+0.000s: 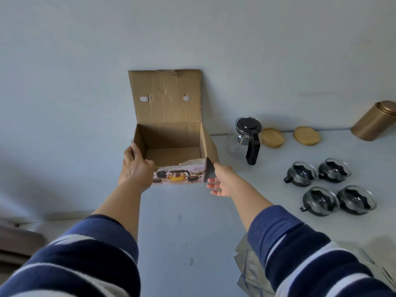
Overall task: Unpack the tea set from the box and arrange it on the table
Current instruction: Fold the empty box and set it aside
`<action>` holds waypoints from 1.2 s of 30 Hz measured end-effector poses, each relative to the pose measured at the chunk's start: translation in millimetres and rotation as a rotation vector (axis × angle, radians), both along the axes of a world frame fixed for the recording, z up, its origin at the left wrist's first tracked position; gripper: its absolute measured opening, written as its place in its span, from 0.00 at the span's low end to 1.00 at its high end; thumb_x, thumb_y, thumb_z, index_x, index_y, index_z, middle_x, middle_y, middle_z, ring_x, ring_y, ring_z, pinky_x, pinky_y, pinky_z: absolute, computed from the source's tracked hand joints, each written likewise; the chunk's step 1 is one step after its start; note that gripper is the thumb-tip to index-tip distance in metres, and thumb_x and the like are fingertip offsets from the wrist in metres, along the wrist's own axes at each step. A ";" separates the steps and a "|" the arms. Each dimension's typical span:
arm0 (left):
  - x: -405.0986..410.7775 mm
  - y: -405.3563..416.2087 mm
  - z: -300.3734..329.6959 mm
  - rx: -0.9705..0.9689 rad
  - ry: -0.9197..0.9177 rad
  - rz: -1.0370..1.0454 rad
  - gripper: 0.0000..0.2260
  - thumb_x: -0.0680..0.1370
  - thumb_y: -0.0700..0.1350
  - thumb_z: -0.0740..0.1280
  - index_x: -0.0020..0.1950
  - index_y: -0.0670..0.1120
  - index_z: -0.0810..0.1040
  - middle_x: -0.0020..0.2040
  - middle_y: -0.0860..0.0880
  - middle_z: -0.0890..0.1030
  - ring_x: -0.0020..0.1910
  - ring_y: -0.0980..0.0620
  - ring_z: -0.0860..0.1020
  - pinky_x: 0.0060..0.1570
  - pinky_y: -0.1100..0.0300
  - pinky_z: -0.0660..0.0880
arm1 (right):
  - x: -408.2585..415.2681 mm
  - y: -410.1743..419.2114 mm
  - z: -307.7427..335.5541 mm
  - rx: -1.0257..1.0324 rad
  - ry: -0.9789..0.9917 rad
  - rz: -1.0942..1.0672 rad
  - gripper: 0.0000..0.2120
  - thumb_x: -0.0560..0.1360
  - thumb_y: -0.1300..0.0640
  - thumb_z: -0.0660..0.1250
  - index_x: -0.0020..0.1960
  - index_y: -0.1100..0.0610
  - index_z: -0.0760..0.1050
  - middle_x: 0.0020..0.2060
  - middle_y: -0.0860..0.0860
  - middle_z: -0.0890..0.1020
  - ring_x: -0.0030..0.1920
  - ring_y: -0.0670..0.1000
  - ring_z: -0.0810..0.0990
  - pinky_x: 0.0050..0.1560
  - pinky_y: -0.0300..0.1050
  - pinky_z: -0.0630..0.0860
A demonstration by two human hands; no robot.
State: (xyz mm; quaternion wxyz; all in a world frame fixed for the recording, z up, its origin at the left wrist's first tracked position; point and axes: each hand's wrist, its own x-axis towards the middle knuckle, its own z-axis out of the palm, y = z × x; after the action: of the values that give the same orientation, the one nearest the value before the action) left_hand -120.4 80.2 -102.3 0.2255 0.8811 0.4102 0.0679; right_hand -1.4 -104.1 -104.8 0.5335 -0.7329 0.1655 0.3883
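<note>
the brown cardboard box with a printed teapot picture on its front point(171, 151) stands open on the pale grey table point(192, 232), its lid flap up against the wall at 12 o'clock, and it looks empty inside. the left hand point(136, 168) grips the box at its front left corner, thumb on the front face and fingers along the left wall. the right hand point(220, 182) is open, fingers spread, just beside the front right corner and holds nothing; i cannot tell if it touches the box.

the tea set is already out: the clear glass teapot with black lid and handle point(246, 140) at 3 o'clock of the box, and four glass cups with black holders point(330, 187) further toward 4 o'clock. two round wooden coasters point(289, 137) and a gold metal canister point(375, 121) lie behind them.

the risk i see is in moving the box. the side flap point(212, 146) hangs out to the right, near the teapot, so if the box is swung to 3 o'clock, the flap may push the teapot. a one-hand grip on thin cardboard can also bend and slip. the right sleeve point(300, 254) passes near the cups.
</note>
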 end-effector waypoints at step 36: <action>-28.7 21.2 14.4 -0.015 -0.339 -0.033 0.23 0.84 0.53 0.46 0.79 0.54 0.48 0.76 0.54 0.62 0.73 0.48 0.64 0.68 0.48 0.64 | -15.9 34.6 14.4 -0.166 -1.555 0.673 0.06 0.74 0.61 0.69 0.45 0.62 0.84 0.46 0.55 0.86 0.54 0.55 0.82 0.45 0.50 0.80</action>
State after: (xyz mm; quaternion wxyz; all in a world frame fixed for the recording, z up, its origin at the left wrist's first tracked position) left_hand -149.1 101.4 -87.9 0.2989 0.8619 0.3523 0.2088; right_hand -17.3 -69.5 -90.4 0.2962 -0.8381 -0.4470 -0.1008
